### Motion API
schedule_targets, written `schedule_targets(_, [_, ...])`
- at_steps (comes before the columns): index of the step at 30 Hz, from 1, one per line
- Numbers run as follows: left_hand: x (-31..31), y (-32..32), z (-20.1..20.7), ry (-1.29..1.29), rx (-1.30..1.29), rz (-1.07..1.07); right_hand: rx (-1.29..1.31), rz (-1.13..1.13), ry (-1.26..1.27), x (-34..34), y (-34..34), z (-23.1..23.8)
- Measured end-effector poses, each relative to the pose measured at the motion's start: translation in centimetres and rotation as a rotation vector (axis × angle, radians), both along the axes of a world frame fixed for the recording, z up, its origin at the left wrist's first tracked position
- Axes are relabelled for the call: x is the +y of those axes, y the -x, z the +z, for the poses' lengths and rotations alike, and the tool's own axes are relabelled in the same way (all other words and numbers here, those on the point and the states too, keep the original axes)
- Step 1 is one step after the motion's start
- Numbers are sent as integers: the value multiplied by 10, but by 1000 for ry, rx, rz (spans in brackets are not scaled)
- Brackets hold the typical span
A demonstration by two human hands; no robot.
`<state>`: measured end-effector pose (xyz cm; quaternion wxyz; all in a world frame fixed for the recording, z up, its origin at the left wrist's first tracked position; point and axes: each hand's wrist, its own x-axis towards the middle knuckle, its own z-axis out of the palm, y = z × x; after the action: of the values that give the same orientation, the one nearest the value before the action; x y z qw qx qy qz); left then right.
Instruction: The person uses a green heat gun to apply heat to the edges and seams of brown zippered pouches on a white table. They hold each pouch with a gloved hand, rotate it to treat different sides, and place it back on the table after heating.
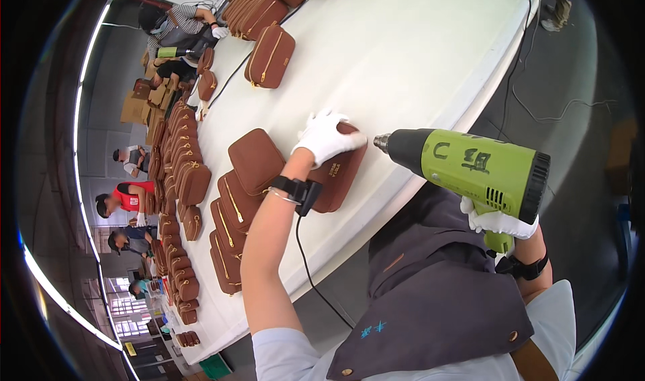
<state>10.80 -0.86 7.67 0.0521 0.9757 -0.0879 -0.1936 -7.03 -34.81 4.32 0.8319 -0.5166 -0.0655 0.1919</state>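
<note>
My left hand, in a white glove, grips the upper end of a brown zip bag near the table's front edge. Its fingers curl over the bag's end and are slightly blurred. In my right hand, also gloved in white, is the handle of a green heat gun. The gun's metal nozzle points left at the bag, a small gap away from it. Beside my left forearm, several more brown bags with gold zips overlap in a row, and one bag lies flat on top.
The long white table carries another brown bag farther off, a pile at the back and long rows along its left side. Co-workers stand across it. Black cables hang by the table's edge.
</note>
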Motion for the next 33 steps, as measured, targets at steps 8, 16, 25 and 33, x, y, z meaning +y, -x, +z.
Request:
schedule_targets(8, [0,3,-5,-4,-43,-12,8,-15,-52,0,5,-6])
schedule_targets(16, [7,12,-6,-78,-98,-130,7,-14,-39,-2,5,-3])
schedule_targets(25, [-10,16,-1,-70,23,68,-4,-8,-71,-1,7,-7])
schedule_targets(33, [-3,34,7,-158,-10,-156,-53,7,-40,-5,13,-8])
